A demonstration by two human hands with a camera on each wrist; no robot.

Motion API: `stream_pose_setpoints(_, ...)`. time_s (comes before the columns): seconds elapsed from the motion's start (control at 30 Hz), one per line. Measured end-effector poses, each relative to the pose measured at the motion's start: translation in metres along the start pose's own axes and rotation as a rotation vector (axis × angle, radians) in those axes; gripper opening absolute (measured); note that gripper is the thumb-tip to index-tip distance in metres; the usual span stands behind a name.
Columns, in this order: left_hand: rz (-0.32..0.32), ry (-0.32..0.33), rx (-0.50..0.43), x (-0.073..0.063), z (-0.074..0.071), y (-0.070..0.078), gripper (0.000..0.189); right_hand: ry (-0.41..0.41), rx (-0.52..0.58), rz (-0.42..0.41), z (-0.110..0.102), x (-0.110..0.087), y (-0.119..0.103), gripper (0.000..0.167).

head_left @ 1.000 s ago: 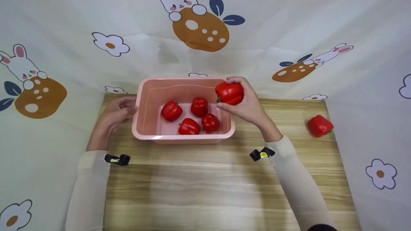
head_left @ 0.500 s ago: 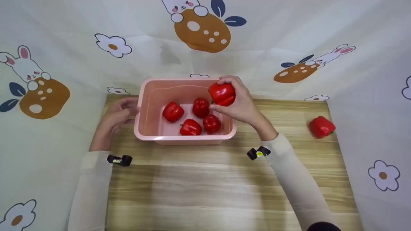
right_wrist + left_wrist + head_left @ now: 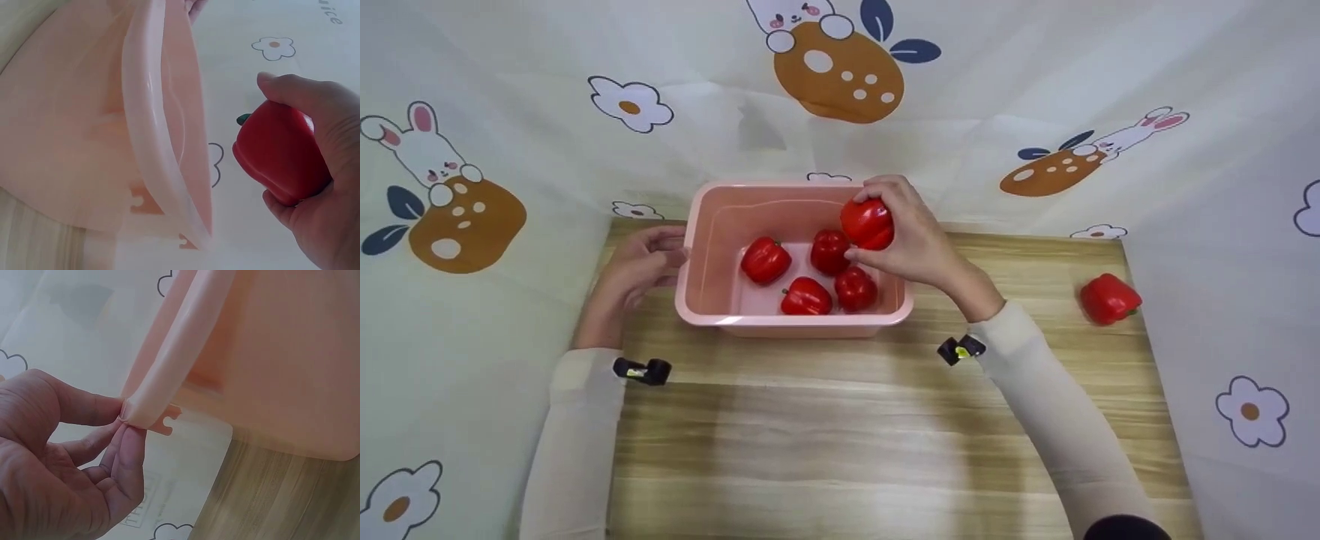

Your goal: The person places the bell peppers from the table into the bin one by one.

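My right hand (image 3: 913, 236) grips a red bell pepper (image 3: 866, 223), seen over the right part of a pink plastic bin (image 3: 795, 321) in the head view. Thumb and fingers lie around its sides, and its green stem (image 3: 243, 119) shows in the right wrist view. At the bin's left end, my left hand (image 3: 636, 266) holds the rim; the left wrist view shows thumb and fingertips pinching the rim's edge (image 3: 138, 413). Several red bell peppers lie on the bin floor, among them one at the left (image 3: 766, 261) and one in front (image 3: 807, 296).
Another red bell pepper (image 3: 1110, 299) lies on the wooden tabletop (image 3: 825, 420) near its right edge. A pale printed cloth (image 3: 697, 112) hangs behind the bin and along both sides. Small black wrist devices (image 3: 643, 370) sit at both cuffs.
My right hand has moved left with the bell pepper, further over the bin. My left hand keeps its hold on the rim, and the peppers inside lie as before.
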State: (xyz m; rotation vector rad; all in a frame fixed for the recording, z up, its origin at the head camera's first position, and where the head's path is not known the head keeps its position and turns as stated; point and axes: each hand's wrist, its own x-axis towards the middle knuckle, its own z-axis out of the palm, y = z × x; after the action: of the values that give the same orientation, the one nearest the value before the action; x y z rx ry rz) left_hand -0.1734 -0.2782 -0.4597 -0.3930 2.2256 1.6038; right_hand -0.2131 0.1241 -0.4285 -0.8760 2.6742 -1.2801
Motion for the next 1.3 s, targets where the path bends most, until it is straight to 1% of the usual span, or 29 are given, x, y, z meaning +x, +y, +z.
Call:
stream_pose_setpoints(0.17, 0.007, 0.008, -0.014, -0.001, 0.001, 0.001, 0.057, -0.041, -0.192, -0.071, -0.002, 0.001, -0.004, 0.065)
stream_pose_setpoints(0.23, 0.013, 0.012, -0.022, -0.001, 0.002, 0.001, 0.057, -0.053, -0.244, -0.091, -0.002, 0.002, -0.006, 0.064)
stream_pose_setpoints(0.3, 0.015, 0.017, -0.022, -0.003, 0.003, 0.001, 0.056, -0.064, -0.277, -0.109, -0.002, 0.003, -0.008, 0.066)
stream_pose_setpoints(0.43, 0.014, 0.024, -0.016, -0.003, 0.003, 0.001, 0.056, -0.092, -0.306, -0.152, -0.001, 0.005, -0.010, 0.081)
stream_pose_setpoints(0.5, 0.016, 0.021, -0.022, -0.003, 0.003, 0.001, 0.056, -0.093, -0.309, -0.182, -0.001, 0.005, -0.010, 0.087)
stream_pose_setpoints(0.6, 0.019, 0.015, -0.030, -0.002, 0.004, 0.001, 0.057, -0.067, -0.295, -0.212, -0.002, 0.005, -0.010, 0.085)
stream_pose_setpoints(0.8, 0.017, 0.009, -0.029, -0.002, 0.003, 0.002, 0.057, -0.004, -0.261, -0.216, -0.008, 0.001, -0.009, 0.068)
stream_pose_setpoints(0.9, 0.015, 0.007, -0.032, -0.003, 0.002, 0.001, 0.058, 0.009, -0.245, -0.200, -0.012, -0.002, -0.005, 0.064)
stream_pose_setpoints(1.0, 0.013, 0.008, -0.033, -0.002, 0.002, 0.001, 0.058, 0.019, -0.224, -0.167, -0.015, -0.007, 0.001, 0.065)
stream_pose_setpoints(1.13, 0.006, 0.003, -0.033, 0.000, 0.003, 0.001, 0.059, 0.036, -0.141, -0.119, -0.019, -0.015, 0.008, 0.065)
stream_pose_setpoints(1.2, 0.004, 0.003, -0.036, 0.001, 0.003, 0.000, 0.059, 0.051, -0.090, -0.110, -0.021, -0.019, 0.012, 0.064)
stream_pose_setpoints(1.3, 0.001, 0.003, -0.047, 0.002, 0.003, 0.000, 0.059, 0.082, -0.042, -0.098, -0.025, -0.026, 0.019, 0.062)
